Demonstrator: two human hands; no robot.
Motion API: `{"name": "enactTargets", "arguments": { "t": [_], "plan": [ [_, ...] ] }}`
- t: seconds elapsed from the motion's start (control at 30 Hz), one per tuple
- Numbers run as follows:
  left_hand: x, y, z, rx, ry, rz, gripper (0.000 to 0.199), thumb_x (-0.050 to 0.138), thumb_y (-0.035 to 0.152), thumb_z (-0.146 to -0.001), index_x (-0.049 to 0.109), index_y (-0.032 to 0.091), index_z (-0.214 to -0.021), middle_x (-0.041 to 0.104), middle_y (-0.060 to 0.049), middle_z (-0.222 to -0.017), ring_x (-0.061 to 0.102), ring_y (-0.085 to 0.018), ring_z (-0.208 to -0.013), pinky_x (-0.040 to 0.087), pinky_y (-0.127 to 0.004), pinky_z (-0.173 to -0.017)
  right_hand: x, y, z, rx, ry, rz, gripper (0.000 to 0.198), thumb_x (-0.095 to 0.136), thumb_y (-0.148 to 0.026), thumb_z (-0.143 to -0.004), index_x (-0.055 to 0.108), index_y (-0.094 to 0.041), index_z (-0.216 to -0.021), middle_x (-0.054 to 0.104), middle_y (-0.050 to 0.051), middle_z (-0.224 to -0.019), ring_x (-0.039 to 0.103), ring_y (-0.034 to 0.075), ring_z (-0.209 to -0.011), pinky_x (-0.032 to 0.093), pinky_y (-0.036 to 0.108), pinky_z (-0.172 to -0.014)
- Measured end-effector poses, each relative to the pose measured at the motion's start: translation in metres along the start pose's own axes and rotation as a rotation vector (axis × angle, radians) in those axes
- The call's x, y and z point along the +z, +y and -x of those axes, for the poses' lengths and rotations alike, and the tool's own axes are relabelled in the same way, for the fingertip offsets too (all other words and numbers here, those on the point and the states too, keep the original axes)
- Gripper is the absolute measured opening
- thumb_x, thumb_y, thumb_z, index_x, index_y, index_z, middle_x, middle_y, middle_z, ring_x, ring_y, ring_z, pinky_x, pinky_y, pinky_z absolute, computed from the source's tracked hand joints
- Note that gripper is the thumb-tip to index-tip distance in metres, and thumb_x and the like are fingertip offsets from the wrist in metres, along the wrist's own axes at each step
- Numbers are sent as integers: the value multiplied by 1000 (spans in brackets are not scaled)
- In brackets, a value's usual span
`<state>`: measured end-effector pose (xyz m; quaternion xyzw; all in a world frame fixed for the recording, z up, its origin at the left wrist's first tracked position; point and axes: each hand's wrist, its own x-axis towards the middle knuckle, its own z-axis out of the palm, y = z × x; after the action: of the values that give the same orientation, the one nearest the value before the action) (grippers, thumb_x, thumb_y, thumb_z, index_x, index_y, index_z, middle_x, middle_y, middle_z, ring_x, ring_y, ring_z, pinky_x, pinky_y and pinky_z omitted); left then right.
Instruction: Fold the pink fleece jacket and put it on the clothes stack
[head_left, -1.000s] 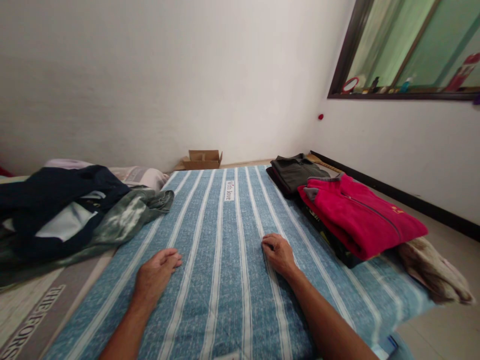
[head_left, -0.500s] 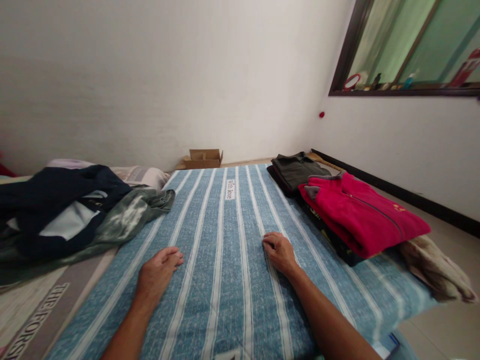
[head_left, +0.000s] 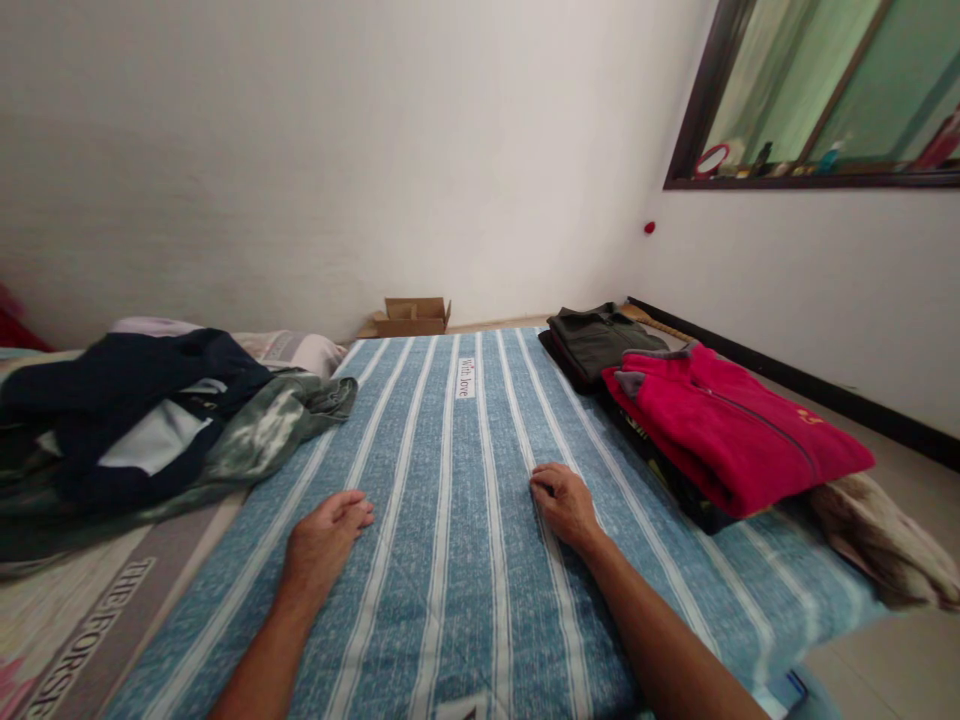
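Both hands lay on the blue striped blanket (head_left: 450,520), which was spread flat over the bed and ran from the near edge up toward the far wall. The left hand (head_left: 324,540) rested palm down on the cloth, its fingers (head_left: 352,512) stretched forward and held close together, gripping nothing. The right hand (head_left: 564,503) sat a little farther up the blanket and well apart from the left, with a few pale stripes between them; its fingers (head_left: 541,482) were curled under so that the tips pressed into the fabric, and whether they pinched a fold of it could not be told. A small white label (head_left: 466,378) was sewn onto the blanket near its far end.

To the right of the right hand, a folded red fleece jacket (head_left: 731,425) lay on top of a stack of dark clothes, with a folded dark olive shirt (head_left: 600,340) just beyond it. To the left of the left hand, a loose heap of navy and green clothes (head_left: 142,420) sprawled over the blanket's edge. A cardboard box (head_left: 411,315) stood on the floor against the far wall
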<state>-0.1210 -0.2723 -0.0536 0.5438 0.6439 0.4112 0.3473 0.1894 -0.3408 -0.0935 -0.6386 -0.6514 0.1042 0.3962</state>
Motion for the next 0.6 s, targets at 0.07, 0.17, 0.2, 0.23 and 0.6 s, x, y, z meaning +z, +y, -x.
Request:
{"name": "enactTargets", "arguments": {
  "t": [0.07,0.17,0.2,0.23,0.6],
  "plan": [
    [0,0,0,-1,0,-12,30,57,41,-58,60,19,-79,69,-3,-69,68,-22,-71,55,-30,-64,1,1,0,-2,-2,0,20,51,-16,-80,69,-24,-77,68,1,-93,58,17,-91,40,27,-85],
    [0,-1,0,5,-5,-19,32,56,43,-59,59,19,-80,69,-3,-69,68,-22,-71,55,-30,-65,1,2,0,-2,2,-2,19,51,-17,-80,69,-24,-77,68,1,-94,58,17,-92,40,27,-85],
    [0,-1,0,9,-6,-18,32,56,43,-59,59,19,-80,69,-3,-70,68,-22,-71,55,-30,-65,2,2,1,-2,3,-3,19,51,-17,-80,69,-24,-77,67,1,-94,58,17,-92,40,27,-85],
    [0,-1,0,10,-7,-17,32,56,43,-59,59,19,-80,69,-3,-71,68,-22,-72,55,-30,-65,2,3,1,-4,4,-5,19,51,-17,-80,69,-24,-77,67,1,-94,58,17,-92,40,27,-85],
    [-1,-4,1,12,-12,-11,30,56,39,-61,60,18,-83,70,-3,-73,68,-21,-71,54,-28,-64,2,3,3,-10,7,-16,19,51,-17,-80,69,-23,-79,67,2,-94,58,17,-93,40,28,-85]
  ]
}}
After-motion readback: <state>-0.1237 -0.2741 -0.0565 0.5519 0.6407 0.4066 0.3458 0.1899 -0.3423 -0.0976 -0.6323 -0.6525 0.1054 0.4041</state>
